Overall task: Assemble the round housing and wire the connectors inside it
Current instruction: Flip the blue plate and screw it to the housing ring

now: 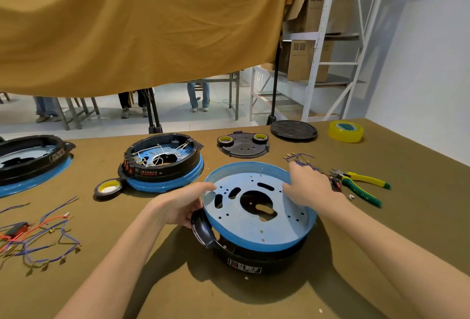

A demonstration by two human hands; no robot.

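1. Gripping the blue pan [256, 219] by its rims, your left hand [187, 204] and right hand [309, 186] curl fingers over opposite edges.
2. It sits tilted on the black housing ring [254, 257], near centre of the table [178, 280].

Head-worn view, facing forward-down, close over table [178, 280]

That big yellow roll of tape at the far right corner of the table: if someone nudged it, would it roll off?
Probably not. The yellow tape roll lies flat on its side on the table, so a nudge would likely slide it rather than roll it. The cloth-like tabletop may add some drag. It looks hollow in the core, so it is probably fairly light.
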